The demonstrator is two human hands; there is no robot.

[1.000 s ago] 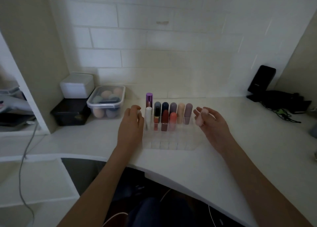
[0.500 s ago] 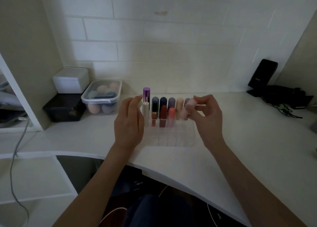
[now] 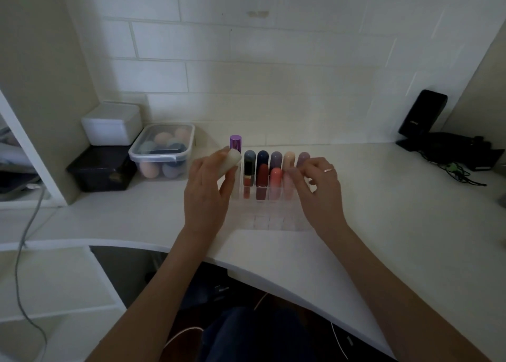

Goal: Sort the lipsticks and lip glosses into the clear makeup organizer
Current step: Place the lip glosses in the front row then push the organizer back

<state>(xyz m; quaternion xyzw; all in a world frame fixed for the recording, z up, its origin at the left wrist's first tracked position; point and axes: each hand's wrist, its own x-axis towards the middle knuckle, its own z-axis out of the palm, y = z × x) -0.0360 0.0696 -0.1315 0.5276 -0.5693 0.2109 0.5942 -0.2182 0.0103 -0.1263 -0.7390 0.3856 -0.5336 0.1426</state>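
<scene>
Left hand [image 3: 208,189] gripping cream lipstick [image 3: 230,161], right hand [image 3: 319,186] pinching pale pink tube [image 3: 287,182] — clear organizer's [image 3: 273,222] back rows nearly filled, front slots empty.

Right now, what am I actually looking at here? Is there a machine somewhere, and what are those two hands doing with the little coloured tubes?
There is no machine: a person wears a wide-angle camera on the head, so you look down along their own arms. On the white counter stands a clear makeup organizer, a grid of small compartments. Its far rows hold upright lipsticks and glosses, among them a purple-capped tube and a coral one. The left hand holds a cream-white tube at the organizer's left side, tilted. The right hand pinches a pale pink tube that stands in a compartment. To the left are a clear tub of makeup sponges, a white box and a black box.
</scene>
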